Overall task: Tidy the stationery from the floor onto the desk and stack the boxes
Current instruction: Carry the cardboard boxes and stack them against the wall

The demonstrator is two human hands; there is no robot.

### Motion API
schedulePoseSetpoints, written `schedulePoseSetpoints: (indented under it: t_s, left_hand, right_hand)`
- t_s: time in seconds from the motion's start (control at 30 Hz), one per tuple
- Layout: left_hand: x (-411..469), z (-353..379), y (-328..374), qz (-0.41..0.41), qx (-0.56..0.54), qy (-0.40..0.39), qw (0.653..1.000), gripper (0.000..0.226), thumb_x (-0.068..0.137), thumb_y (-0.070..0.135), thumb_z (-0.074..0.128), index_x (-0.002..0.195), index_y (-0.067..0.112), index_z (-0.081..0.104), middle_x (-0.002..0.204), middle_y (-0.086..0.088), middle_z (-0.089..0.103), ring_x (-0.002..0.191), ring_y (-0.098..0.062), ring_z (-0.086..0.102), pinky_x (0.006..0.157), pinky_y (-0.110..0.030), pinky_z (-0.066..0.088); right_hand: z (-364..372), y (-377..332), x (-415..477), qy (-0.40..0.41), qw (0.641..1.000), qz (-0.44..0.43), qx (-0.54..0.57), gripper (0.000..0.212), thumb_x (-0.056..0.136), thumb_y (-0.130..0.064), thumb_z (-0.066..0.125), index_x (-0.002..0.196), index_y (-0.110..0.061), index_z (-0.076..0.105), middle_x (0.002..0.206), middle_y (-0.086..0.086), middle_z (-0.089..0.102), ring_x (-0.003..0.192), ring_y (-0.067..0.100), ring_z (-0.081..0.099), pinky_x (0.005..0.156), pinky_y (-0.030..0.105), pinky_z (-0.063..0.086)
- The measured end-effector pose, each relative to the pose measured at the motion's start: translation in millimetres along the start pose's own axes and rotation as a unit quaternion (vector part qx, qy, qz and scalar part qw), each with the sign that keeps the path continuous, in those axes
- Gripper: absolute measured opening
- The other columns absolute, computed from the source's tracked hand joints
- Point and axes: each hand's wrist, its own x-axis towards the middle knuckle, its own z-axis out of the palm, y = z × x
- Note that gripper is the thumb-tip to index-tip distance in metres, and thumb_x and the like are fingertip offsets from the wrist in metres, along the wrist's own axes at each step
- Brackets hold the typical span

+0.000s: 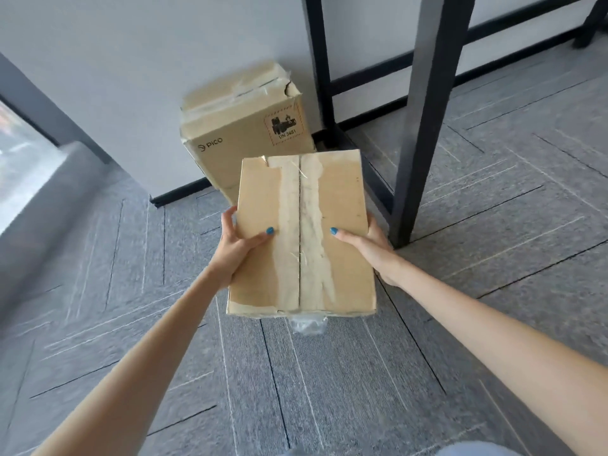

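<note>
I hold a flat brown cardboard box [301, 232] above the grey carpet, its taped seam running away from me. My left hand [235, 246] grips its left side with the thumb on top. My right hand [368, 245] grips its right side the same way. Behind it, against the white wall, a larger cardboard box [243, 133] printed "PICO" stands on the floor, its taped top torn at one corner. The held box hides the larger box's lower front. A scrap of clear tape or plastic [307, 324] hangs under the near edge of the held box.
Black metal desk legs [424, 126] and a crossbar [378, 77] stand just right of the boxes. A black skirting [179, 194] runs along the wall. A grey ledge under a window [39, 179] lies at the left. Carpet tiles [296, 390] cover the floor.
</note>
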Motion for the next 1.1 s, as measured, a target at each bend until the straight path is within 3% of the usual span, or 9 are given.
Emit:
schedulePoseSetpoints:
  t_s: [0.1,0.23,0.47,0.6,0.7,0.87,0.93,1.03,1.1]
  left_hand:
    - [19,-20,39,0.009,-0.023,0.002,1.000,0.080,0.081,0.015,0.075,0.138,0.034,0.022,0.128,0.001,0.051,0.104,-0.025,0.061,0.065,-0.034,0.059]
    - [36,-50,105,0.036,-0.040,-0.004,0.999,0.079,0.082,0.015,0.074,0.139,0.033,0.022,0.120,0.007,0.050,0.099,-0.019,0.061,0.063,-0.032,0.059]
    - [53,-100,193,-0.012,-0.069,-0.026,0.997,0.076,0.081,0.027,0.076,0.135,0.037,0.023,0.127,-0.008,0.055,0.094,-0.024,0.065,0.062,-0.037,0.058]
    - [71,-96,208,-0.037,-0.085,-0.025,0.995,0.084,0.071,0.036,0.083,0.132,0.042,0.025,0.129,-0.009,0.052,0.098,-0.027,0.064,0.064,-0.039,0.059]
    - [88,-93,216,-0.038,-0.079,-0.015,0.996,0.082,0.075,0.033,0.080,0.134,0.038,0.024,0.127,-0.008,0.054,0.097,-0.027,0.064,0.068,-0.042,0.059]
    - [105,-97,247,-0.004,-0.093,0.004,0.996,0.078,0.077,0.027,0.079,0.133,0.032,0.025,0.122,-0.008,0.057,0.092,-0.026,0.064,0.067,-0.041,0.058]
    - [108,-104,264,0.010,-0.081,0.011,0.997,0.076,0.080,0.025,0.077,0.134,0.030,0.024,0.119,-0.007,0.058,0.088,-0.024,0.064,0.064,-0.039,0.057]
    - [113,-120,286,0.017,-0.061,0.024,0.998,0.077,0.081,0.024,0.076,0.136,0.029,0.022,0.116,-0.006,0.057,0.084,-0.021,0.064,0.057,-0.034,0.055]
    - [118,-130,297,0.012,-0.054,0.031,0.998,0.077,0.081,0.024,0.076,0.136,0.029,0.022,0.115,-0.005,0.057,0.083,-0.022,0.064,0.056,-0.034,0.055]
  right_hand:
    - [12,-49,24,-0.001,1.000,-0.004,-0.013,0.070,0.082,-0.030,0.073,0.139,-0.025,0.032,0.120,-0.004,0.057,0.100,0.007,0.056,0.068,0.022,0.041]
    - [28,-125,42,0.009,0.999,-0.021,-0.022,0.071,0.080,-0.030,0.074,0.139,-0.024,0.034,0.117,-0.004,0.060,0.104,0.013,0.059,0.073,0.026,0.045]
    - [49,-258,61,-0.033,0.997,0.002,-0.074,0.058,0.081,-0.033,0.073,0.130,-0.024,0.043,0.114,0.001,0.063,0.102,0.018,0.061,0.077,0.032,0.049]
    - [38,-284,78,-0.052,0.993,0.028,-0.101,0.048,0.082,-0.036,0.071,0.121,-0.024,0.046,0.107,0.004,0.064,0.098,0.020,0.062,0.074,0.034,0.048]
    - [33,-291,95,-0.068,0.992,0.040,-0.102,0.045,0.082,-0.035,0.070,0.120,-0.021,0.049,0.107,0.007,0.065,0.097,0.022,0.063,0.075,0.036,0.050]
    - [29,-319,124,-0.081,0.991,0.007,-0.108,0.045,0.081,-0.038,0.070,0.118,-0.019,0.055,0.110,0.011,0.067,0.102,0.028,0.064,0.092,0.046,0.050]
    - [34,-332,132,-0.084,0.991,-0.005,-0.103,0.043,0.082,-0.038,0.069,0.117,-0.018,0.057,0.109,0.011,0.068,0.099,0.028,0.065,0.089,0.043,0.051]
    - [48,-346,148,-0.087,0.992,-0.017,-0.089,0.057,0.076,-0.044,0.073,0.122,-0.018,0.054,0.110,0.011,0.068,0.098,0.026,0.066,0.079,0.038,0.052]
    - [58,-351,160,-0.093,0.991,-0.016,-0.091,0.066,0.068,-0.049,0.075,0.123,-0.018,0.053,0.111,0.011,0.068,0.100,0.026,0.066,0.081,0.039,0.052]
